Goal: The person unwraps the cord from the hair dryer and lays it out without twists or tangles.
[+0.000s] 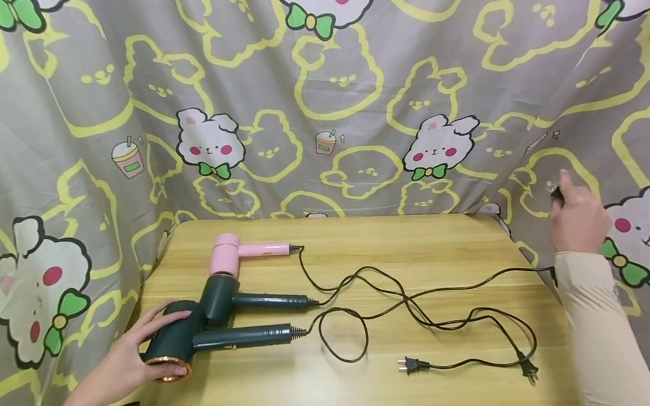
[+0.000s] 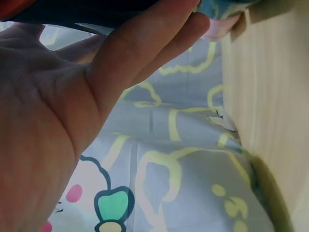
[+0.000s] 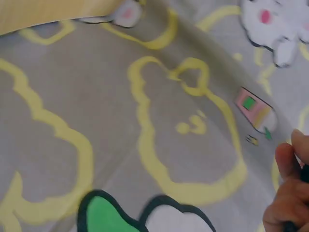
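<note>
My left hand [image 1: 128, 358] grips the head of the nearest dark green hair dryer [image 1: 244, 337], thumb at its copper-coloured rim and fingers over the top. In the left wrist view the palm [image 2: 43, 106] lies under the dark barrel. Behind it on the table lie a second dark green hair dryer [image 1: 272, 300] and a pink hair dryer [image 1: 224, 254], all with handles pointing right. Raised past the table's right edge, my right hand [image 1: 580, 218] pinches a black plug [image 1: 557, 195] with its prongs showing. The right wrist view catches only part of that hand [image 3: 289, 198].
Black cords [image 1: 403, 297] cross and loop over the wooden table [image 1: 292, 391]. Two other plugs rest there: one black plug [image 1: 414, 364] near the front and another plug [image 1: 528, 369] farther right. A patterned curtain [image 1: 279, 187] surrounds the table at back and sides.
</note>
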### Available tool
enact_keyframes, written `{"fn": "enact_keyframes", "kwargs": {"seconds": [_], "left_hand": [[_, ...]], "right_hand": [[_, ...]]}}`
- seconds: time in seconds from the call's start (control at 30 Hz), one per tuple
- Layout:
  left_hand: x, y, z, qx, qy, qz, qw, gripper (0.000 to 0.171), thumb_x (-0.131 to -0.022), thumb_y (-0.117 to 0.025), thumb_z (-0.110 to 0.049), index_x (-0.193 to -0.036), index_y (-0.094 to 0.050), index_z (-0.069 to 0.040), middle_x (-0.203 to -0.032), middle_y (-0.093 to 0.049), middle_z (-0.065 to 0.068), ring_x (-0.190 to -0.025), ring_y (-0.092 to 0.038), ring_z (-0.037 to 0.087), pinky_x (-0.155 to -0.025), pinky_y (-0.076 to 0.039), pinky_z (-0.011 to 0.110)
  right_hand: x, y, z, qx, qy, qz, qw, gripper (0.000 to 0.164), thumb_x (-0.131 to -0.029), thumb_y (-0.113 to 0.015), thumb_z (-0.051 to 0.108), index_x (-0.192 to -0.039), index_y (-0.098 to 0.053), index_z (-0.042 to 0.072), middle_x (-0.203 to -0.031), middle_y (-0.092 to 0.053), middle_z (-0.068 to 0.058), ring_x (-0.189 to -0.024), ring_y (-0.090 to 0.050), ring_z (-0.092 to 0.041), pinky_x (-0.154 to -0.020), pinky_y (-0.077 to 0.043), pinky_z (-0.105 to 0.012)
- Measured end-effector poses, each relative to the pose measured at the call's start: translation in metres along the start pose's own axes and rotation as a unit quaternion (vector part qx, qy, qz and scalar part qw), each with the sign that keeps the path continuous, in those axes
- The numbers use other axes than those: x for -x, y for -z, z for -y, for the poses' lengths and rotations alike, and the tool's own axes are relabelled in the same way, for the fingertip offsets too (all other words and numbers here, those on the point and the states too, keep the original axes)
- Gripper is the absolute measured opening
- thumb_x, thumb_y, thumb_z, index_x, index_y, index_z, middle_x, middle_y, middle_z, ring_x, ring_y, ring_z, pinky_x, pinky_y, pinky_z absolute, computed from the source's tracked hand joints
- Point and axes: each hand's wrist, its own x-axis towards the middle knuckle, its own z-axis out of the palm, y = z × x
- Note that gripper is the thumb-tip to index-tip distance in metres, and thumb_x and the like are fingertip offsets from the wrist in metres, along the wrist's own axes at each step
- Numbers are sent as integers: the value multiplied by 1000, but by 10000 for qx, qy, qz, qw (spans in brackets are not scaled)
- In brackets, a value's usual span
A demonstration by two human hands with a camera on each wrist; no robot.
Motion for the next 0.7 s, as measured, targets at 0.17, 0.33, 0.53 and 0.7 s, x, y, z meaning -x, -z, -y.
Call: {"fn": "enact_keyframes", "kwargs": {"seconds": [0.17, 0.33, 0.53, 0.7], "left_hand": [[13, -17, -7, 7, 140, 191, 9997, 86, -67, -94, -44, -144, -59, -31, -159, -36, 21, -123, -54, 48, -78, -47, 24], [13, -38, -6, 157, 475, 691, 9964, 86, -68, -92, -49, -145, -56, -35, -161, -33, 19, -125, -52, 49, -81, -49, 42], [13, -49, 0, 148, 400, 906, 9950, 87, -68, -90, -53, -146, -56, -35, -162, -32, 18, -130, -48, 55, -85, -51, 43], [17, -58, 6, -254, -151, 484, 9984, 87, -66, -91, -52, -144, -59, -34, -159, -39, 9, -127, -55, 32, -80, -47, 22]], "right_hand": [[-1, -27, 0, 256, 450, 789, 9955, 54, -98, -57, 3, -152, -48, 6, -117, -60, -42, -93, -55, -66, -70, -45, -77], [4, -68, 5, 201, 866, 2032, 9751, 50, -92, -48, 2, -136, -41, -19, -111, -52, -47, -96, -52, -67, -71, -46, -77], [17, -117, 3, 29, 993, 3596, 9278, 31, -96, -34, 1, -108, -46, -26, -96, -55, -45, -85, -61, -61, -75, -52, -68], [35, -150, 7, 25, 931, 4021, 9108, 28, -104, -40, 6, -110, -54, -18, -109, -60, -44, -99, -63, -60, -86, -52, -67]]}}
